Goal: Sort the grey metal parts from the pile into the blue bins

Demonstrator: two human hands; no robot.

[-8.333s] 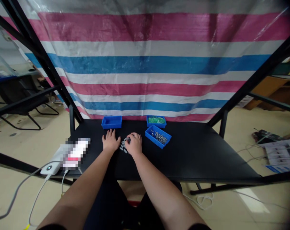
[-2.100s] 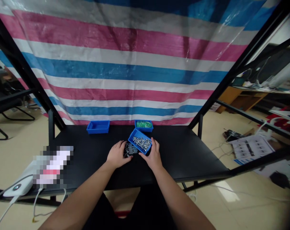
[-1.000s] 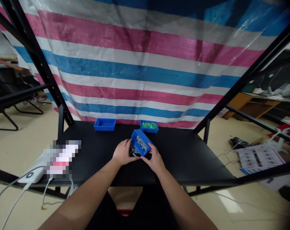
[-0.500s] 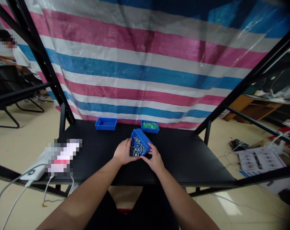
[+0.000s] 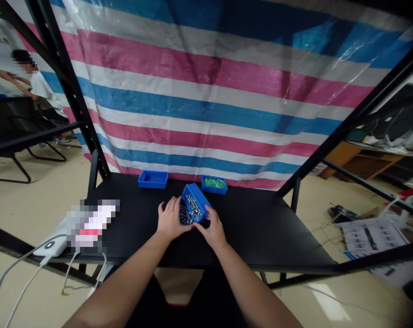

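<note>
A small blue plastic bin (image 5: 201, 198) is tipped onto its side toward the left, with many small shiny metal pieces (image 5: 194, 207) that look like screws inside. My right hand (image 5: 213, 231) grips its near right end, the thumb at the lower edge. More small pieces (image 5: 185, 216) lie on the black table, between the bin's open side and my left hand. My left hand (image 5: 170, 222) is cupped beside this pile, fingers spread and thumb reaching toward the bin. Whether its fingertips touch the pieces I cannot tell.
Toward the back of the table (image 5: 254, 228) stand a blue bin (image 5: 153, 185) with nothing visible inside and another blue bin (image 5: 214, 189) holding green pieces. A white power bank (image 5: 52, 243) with cables lies front left. A striped sheet (image 5: 206, 109) hangs behind; a person (image 5: 42, 86) is at far left.
The bin has tipped further toward the left, and more pieces lie outside it. My left hand's fingers have spread. The whole view has shifted slightly.
</note>
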